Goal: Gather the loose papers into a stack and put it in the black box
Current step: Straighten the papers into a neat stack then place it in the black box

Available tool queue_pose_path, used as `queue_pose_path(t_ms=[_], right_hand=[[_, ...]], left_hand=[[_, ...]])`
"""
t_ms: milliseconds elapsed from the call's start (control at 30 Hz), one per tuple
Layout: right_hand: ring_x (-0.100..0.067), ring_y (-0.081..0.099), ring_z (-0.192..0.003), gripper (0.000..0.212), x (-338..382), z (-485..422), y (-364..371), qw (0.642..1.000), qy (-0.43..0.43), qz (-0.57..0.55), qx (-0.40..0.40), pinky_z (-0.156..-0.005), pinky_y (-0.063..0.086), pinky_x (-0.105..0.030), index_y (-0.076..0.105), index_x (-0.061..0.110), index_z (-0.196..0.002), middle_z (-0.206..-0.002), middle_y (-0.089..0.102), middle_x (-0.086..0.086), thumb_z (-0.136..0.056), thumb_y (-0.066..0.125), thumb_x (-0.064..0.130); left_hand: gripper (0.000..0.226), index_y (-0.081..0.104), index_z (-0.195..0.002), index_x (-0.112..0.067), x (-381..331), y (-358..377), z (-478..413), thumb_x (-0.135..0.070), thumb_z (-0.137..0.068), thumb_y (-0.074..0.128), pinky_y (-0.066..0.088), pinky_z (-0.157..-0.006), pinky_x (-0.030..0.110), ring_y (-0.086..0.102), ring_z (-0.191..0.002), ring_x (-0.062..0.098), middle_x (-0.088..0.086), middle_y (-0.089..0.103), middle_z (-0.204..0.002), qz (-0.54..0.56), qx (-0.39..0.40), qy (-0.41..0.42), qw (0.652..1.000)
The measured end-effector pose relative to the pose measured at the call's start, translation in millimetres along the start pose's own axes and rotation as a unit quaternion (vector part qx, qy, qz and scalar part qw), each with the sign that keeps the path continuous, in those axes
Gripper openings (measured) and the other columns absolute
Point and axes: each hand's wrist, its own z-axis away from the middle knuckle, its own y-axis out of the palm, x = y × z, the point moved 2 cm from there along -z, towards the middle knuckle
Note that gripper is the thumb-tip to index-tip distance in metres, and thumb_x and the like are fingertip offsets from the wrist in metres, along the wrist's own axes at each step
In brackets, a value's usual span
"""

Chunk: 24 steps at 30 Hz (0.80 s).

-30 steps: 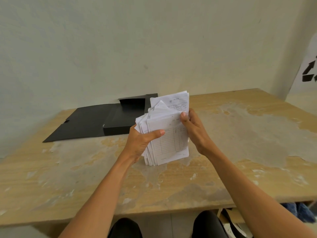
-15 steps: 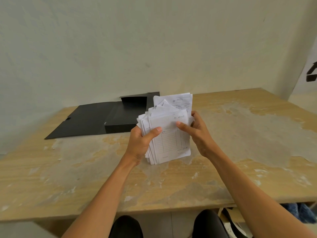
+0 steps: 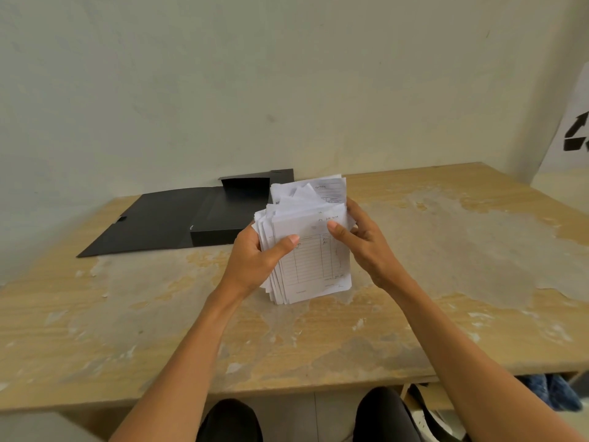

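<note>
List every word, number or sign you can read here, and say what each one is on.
Front sheet of the paper stack: a printed table form with handwritten entries; too small and blurred to read.
Taller sheet at the back of the stack: a handwritten line and a printed box; not legible.
White sheet on the right wall: part of a bold black arrow-like sign, cut off by the frame; no words legible.
Black box: no text visible.
</note>
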Motion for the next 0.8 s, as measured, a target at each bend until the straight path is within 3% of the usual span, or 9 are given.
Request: queue_pose_path(t_ms=[67,133,200,300,400,467,533,633,800], right_hand=[[-0.012,0.063,-0.105,0.052,1,0,2,1.0,-0.004,0.026,0.012,-0.081,0.057,-0.036,0.041,0.044,-0.135,-0.127,0.059,0.011,-0.086,0.058,0.041],[-0.01,0.061,-0.106,0.058,2,-1,3,1.0,-0.004,0.0,0.001,-0.079,0.056,-0.028,0.037,0.047,-0.137,-0.129,0.057,0.009,-0.084,0.06,0.041],[-0.01,0.058,-0.109,0.066,1,-1,3,1.0,0.009,-0.023,-0.019,-0.08,0.051,-0.023,0.032,0.047,-0.139,-0.132,0.052,0.006,-0.08,0.062,0.044],[-0.002,0.059,-0.103,0.066,-2,2,8,1.0,0.017,0.017,0.013,-0.075,0.051,-0.019,0.032,0.04,-0.139,-0.127,0.053,0.011,-0.081,0.063,0.04],[0.003,0.057,-0.106,0.07,-5,5,9,1.0,0.028,0.01,-0.004,-0.076,0.051,-0.015,0.025,0.044,-0.14,-0.134,0.047,0.012,-0.082,0.063,0.039],[-0.004,0.054,-0.114,0.077,-9,6,10,0.999,0.034,-0.006,-0.012,-0.083,0.051,-0.019,0.018,0.047,-0.141,-0.136,0.046,0.008,-0.081,0.066,0.038],[-0.011,0.056,-0.115,0.082,-13,7,11,0.999,0.046,-0.003,-0.007,-0.091,0.051,-0.031,0.017,0.045,-0.142,-0.133,0.052,0.005,-0.079,0.069,0.039],[-0.015,0.061,-0.109,0.077,-19,8,11,0.998,0.043,0.039,-0.002,-0.089,0.054,-0.043,0.025,0.041,-0.139,-0.125,0.059,0.002,-0.077,0.071,0.042],[-0.011,0.054,-0.114,0.072,-13,12,15,0.996,0.004,0.086,-0.027,-0.089,0.055,-0.038,0.03,0.031,-0.139,-0.128,0.051,0.012,-0.079,0.068,0.045]], left_hand=[[0.035,0.06,-0.11,-0.034,1,0,1,-0.036,-0.076,0.071,0.058,-0.072,0.025,0.068,-0.095,0.006,-0.01,0.07,-0.105,-0.035,0.021,-0.007,0.999],[0.039,0.062,-0.109,-0.033,1,1,3,-0.038,-0.072,0.073,0.059,-0.072,0.024,0.069,-0.093,0.004,-0.011,0.07,-0.103,-0.036,0.027,-0.012,0.999],[0.036,0.063,-0.104,-0.032,2,3,4,-0.033,-0.07,0.075,0.059,-0.071,0.024,0.069,-0.091,0.006,-0.009,0.071,-0.1,-0.003,0.008,-0.023,1.0],[0.038,0.064,-0.107,-0.03,6,7,6,-0.023,-0.073,0.078,0.058,-0.072,0.025,0.069,-0.094,0.008,-0.007,0.071,-0.103,0.011,0.004,-0.029,1.0],[0.041,0.063,-0.109,-0.029,10,11,8,-0.023,-0.072,0.079,0.059,-0.073,0.026,0.069,-0.095,0.007,-0.008,0.071,-0.103,0.014,0.006,-0.039,0.999],[0.043,0.063,-0.111,-0.027,12,9,9,-0.024,-0.072,0.079,0.058,-0.073,0.025,0.069,-0.095,0.007,-0.007,0.071,-0.104,0.022,-0.003,-0.039,0.999],[0.048,0.061,-0.117,-0.024,14,7,10,-0.025,-0.072,0.078,0.058,-0.075,0.025,0.068,-0.098,0.007,-0.007,0.07,-0.108,0.014,0.001,-0.032,0.999],[0.051,0.059,-0.121,-0.023,17,4,12,-0.03,-0.073,0.076,0.058,-0.079,0.029,0.066,-0.102,0.007,-0.007,0.069,-0.112,0.004,0.011,-0.036,0.999],[0.048,0.058,-0.118,-0.031,11,-1,10,-0.036,-0.073,0.073,0.056,-0.075,0.022,0.065,-0.102,0.003,-0.011,0.068,-0.111,-0.009,0.039,-0.045,0.998]])
